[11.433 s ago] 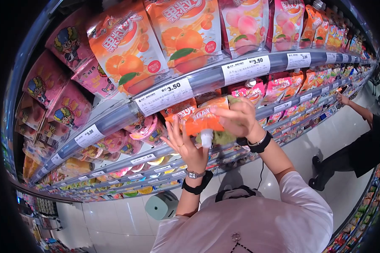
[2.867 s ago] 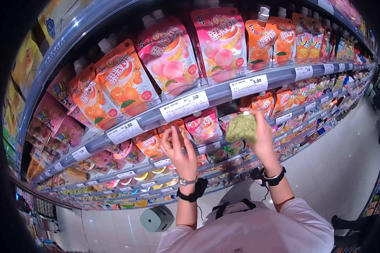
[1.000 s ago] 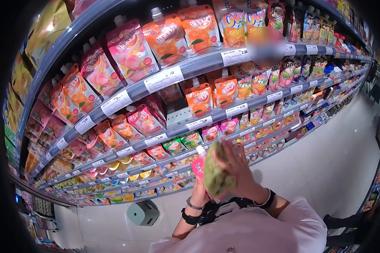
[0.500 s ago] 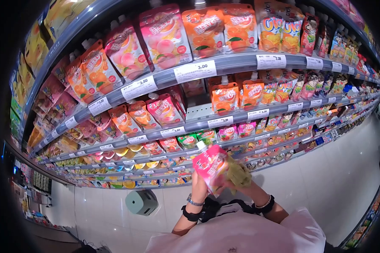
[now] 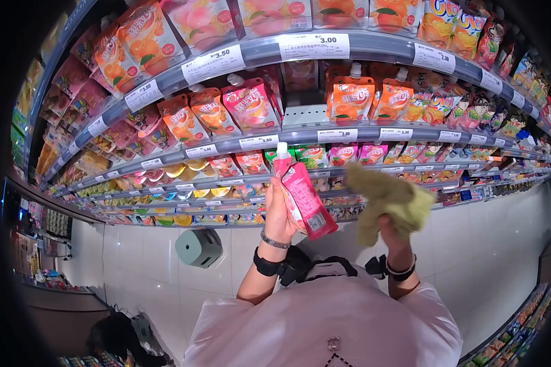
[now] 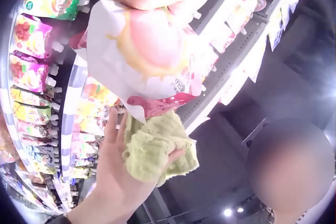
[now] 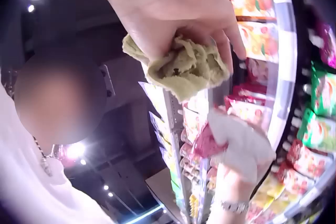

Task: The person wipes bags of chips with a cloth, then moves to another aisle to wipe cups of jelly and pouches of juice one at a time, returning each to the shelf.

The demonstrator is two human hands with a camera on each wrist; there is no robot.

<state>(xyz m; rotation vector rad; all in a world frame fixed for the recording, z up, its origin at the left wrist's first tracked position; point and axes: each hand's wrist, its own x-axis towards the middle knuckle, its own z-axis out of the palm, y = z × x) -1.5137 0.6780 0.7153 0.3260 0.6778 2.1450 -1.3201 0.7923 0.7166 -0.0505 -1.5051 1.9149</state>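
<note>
My left hand grips a pink peach jelly-drink pouch near its upper part, its white capped spout pointing up toward the shelf. Off to the right, my right hand holds a crumpled green cloth, blurred by motion and apart from the pouch in the head view. The right wrist view shows the cloth bunched under the thumb and fingers. The left wrist view shows the peach picture on the pouch close up, with my left fingers over its top.
Shelves of spouted pouches curve across the front, with price tags along the shelf edge. A gap on the second shelf lies between pink and orange pouches. A green stool stands on the tiled floor; a dark-clothed person is behind.
An orange pouch was in hand earliest; later the left hand was bare at the shelf. Since then it has taken a pink pouch, and the cloth has moved off it to the right.
</note>
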